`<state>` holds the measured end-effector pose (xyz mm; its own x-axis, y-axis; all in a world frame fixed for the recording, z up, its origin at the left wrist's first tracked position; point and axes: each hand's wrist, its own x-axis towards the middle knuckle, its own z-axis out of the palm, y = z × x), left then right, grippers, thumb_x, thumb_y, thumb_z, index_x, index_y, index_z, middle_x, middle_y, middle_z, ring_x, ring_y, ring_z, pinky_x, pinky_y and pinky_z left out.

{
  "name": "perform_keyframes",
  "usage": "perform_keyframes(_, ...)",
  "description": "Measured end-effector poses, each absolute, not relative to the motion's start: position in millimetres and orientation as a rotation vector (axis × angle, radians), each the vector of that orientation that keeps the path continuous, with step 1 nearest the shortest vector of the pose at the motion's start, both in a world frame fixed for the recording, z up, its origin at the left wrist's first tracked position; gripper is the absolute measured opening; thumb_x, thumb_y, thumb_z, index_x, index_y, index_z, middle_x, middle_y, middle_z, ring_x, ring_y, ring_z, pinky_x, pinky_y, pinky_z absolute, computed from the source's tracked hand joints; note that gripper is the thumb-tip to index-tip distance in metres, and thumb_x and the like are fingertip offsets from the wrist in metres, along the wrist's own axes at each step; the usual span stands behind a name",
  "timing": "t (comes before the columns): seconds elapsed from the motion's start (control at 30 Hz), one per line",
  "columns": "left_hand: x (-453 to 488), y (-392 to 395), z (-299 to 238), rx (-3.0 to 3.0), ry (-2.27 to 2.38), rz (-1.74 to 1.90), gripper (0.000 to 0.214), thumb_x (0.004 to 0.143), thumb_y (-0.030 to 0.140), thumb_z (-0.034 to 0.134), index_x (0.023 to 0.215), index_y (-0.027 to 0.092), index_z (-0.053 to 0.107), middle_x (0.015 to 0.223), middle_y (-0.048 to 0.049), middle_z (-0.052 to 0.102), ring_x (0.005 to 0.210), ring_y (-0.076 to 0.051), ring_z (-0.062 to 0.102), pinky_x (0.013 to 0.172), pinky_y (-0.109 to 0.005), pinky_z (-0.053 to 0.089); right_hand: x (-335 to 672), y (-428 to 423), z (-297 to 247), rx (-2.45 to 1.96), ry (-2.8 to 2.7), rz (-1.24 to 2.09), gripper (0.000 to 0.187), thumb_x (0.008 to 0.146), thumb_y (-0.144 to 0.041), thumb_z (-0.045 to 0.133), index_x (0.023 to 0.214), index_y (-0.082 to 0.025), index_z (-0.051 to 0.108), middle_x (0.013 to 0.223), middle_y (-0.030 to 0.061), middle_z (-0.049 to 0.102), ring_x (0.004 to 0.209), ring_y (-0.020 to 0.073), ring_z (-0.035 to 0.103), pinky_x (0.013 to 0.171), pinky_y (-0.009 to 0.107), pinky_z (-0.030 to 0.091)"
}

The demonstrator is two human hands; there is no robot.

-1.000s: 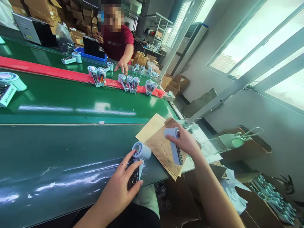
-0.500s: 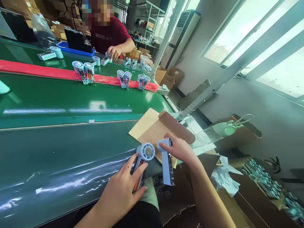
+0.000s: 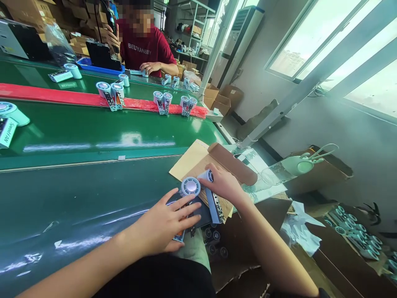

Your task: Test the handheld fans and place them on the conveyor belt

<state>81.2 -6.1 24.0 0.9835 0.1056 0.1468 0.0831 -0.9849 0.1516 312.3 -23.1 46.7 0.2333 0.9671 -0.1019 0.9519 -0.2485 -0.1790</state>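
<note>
left hand (image 3: 163, 227) flat on fan (image 3: 190, 188) | right hand (image 3: 225, 186) grips second fan (image 3: 214, 205)

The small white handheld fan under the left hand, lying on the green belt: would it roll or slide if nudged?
The small white handheld fan probably won't roll: its flat handle lies along the glossy green belt. It may slide easily on that shiny surface. It looks light, hard plastic, since the left hand pins it with flat fingers.

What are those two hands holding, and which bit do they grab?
The right hand grips a small handheld fan by its round head. The left hand presses flat on the handle of another fan lying on the green belt.
</note>
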Motion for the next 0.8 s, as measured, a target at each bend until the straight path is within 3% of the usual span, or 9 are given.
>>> perform_keyframes(0.1, 86, -2, 19, 3.025, 0.192, 0.251, 0.06, 0.078, 0.057, 0.055, 0.127, 0.024, 0.046, 0.135, -0.0054, 0.049, 0.13, -0.026, 0.033, 0.105, -0.05, 0.023, 317, -20, 50, -2.295, -1.945, 0.392, 0.047, 0.086, -0.05, 0.054, 0.123, -0.021, 0.046, 0.106, 0.0107, 0.056, 0.086, 0.0276, 0.061, 0.071, 0.037, 0.047)
perform_keyframes(0.23, 84, -1, 17, 3.112, 0.407, 0.337, 0.061, 0.077, 0.058, 0.057, 0.128, 0.024, 0.045, 0.129, -0.0101, 0.051, 0.122, -0.03, 0.04, 0.099, -0.051, 0.029, 338, -20, 64, -1.973, -2.205, 0.662, 0.057, 0.083, -0.036, 0.065, 0.134, -0.035, 0.038, 0.126, 0.0033, 0.046, 0.1, 0.0169, 0.058, 0.088, 0.027, 0.045)
perform_keyframes(0.33, 79, 5, 18, 3.152, 0.506, 0.349, 0.058, 0.08, 0.056, 0.054, 0.126, 0.022, 0.047, 0.124, -0.0142, 0.052, 0.12, -0.031, 0.041, 0.099, -0.051, 0.029, 349, -20, 72, -1.834, -2.459, 0.661, 0.068, 0.084, -0.003, 0.05, 0.137, -0.04, 0.031, 0.148, 0.0013, 0.018, 0.107, 0.0172, 0.055, 0.093, 0.031, 0.043)
perform_keyframes(0.4, 77, 12, 19, 3.172, 0.47, 0.314, 0.054, 0.08, 0.054, 0.056, 0.122, 0.02, 0.05, 0.125, -0.0154, 0.051, 0.122, -0.031, 0.039, 0.099, -0.05, 0.03, 348, -19, 74, -1.808, -2.635, 0.541, 0.081, 0.075, 0.011, 0.036, 0.139, -0.039, 0.029, 0.151, 0.0024, 0.01, 0.11, 0.0195, 0.053, 0.084, 0.031, 0.047)
perform_keyframes(0.47, 76, 20, 20, 3.161, 0.38, 0.267, 0.048, 0.078, 0.052, 0.059, 0.114, 0.021, 0.054, 0.128, -0.0139, 0.05, 0.124, -0.031, 0.038, 0.097, -0.048, 0.033, 343, -15, 75, -1.767, -2.77, 0.414, 0.083, 0.07, 0.013, 0.035, 0.138, -0.036, 0.033, 0.146, 0.0053, 0.022, 0.109, 0.0215, 0.053, 0.072, 0.028, 0.05)
perform_keyframes(0.57, 74, 29, 26, 3.117, 0.275, 0.209, 0.041, 0.074, 0.051, 0.064, 0.102, 0.021, 0.057, 0.126, -0.0121, 0.053, 0.122, -0.031, 0.042, 0.095, -0.049, 0.036, 336, -12, 80, -1.652, -2.904, 0.32, 0.067, 0.072, 0.008, 0.045, 0.128, -0.029, 0.045, 0.122, 0.0077, 0.045, 0.093, 0.021, 0.058, 0.059, 0.024, 0.048)
perform_keyframes(0.7, 71, 34, 38, 3.035, 0.2, 0.235, 0.029, 0.079, 0.044, 0.058, 0.093, 0.018, 0.059, 0.118, -0.0115, 0.058, 0.117, -0.03, 0.046, 0.096, -0.049, 0.037, 343, -21, 85, -1.627, -2.745, 0.445, 0.049, 0.076, -0.008, 0.059, 0.119, -0.028, 0.048, 0.103, 0.0032, 0.049, 0.077, 0.0151, 0.057, 0.063, 0.025, 0.047)
perform_keyframes(0.8, 67, 34, 43, 2.947, 0.256, 0.302, 0.021, 0.082, 0.036, 0.054, 0.093, 0.018, 0.061, 0.118, -0.0092, 0.058, 0.118, -0.027, 0.046, 0.101, -0.046, 0.036, 349, -44, 80, -1.884, -2.373, 0.458, 0.042, 0.076, -0.027, 0.065, 0.113, -0.026, 0.045, 0.093, -0.0003, 0.051, 0.071, 0.0148, 0.057, 0.063, 0.028, 0.046)
